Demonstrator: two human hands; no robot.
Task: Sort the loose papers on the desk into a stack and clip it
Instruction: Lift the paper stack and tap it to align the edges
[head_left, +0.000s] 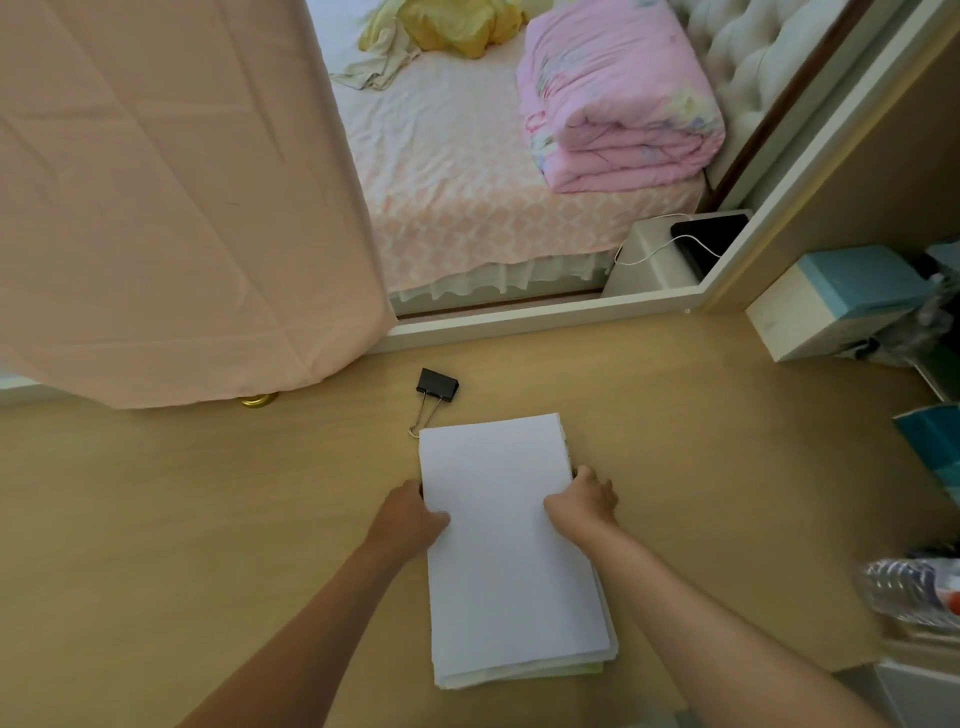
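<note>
Lying flat on the bench (208, 519) toward its near edge, the paper stack (509, 545) was gripped at both long sides: the left hand (410, 512) curled round its left edge, the right hand (584, 501) round its right. The black binder clip (437, 385) lay just beyond the stack's far-left corner.

Fingers (596, 484) partly hidden at paper stack's (498, 545) edges
</note>
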